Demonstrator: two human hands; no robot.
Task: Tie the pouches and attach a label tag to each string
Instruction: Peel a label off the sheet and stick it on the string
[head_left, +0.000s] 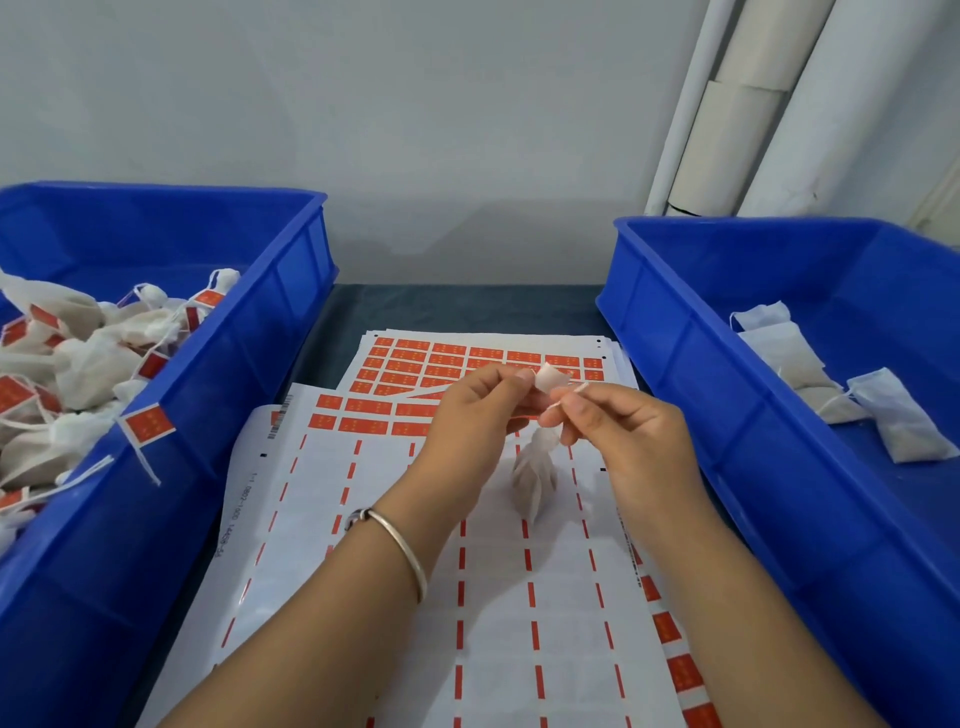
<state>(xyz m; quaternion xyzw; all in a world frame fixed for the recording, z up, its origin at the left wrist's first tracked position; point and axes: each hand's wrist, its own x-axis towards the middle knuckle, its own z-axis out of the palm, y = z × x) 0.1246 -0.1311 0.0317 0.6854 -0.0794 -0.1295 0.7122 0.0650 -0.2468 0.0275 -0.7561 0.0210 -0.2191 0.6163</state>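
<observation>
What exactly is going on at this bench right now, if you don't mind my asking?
A person is tagging small white pouches. Both hands, left and right, pinch a label tag at the string of one pouch, which hangs below them over the label sheets. The left blue bin holds many tagged pouches; the right blue bin holds a few untagged ones.
</observation>
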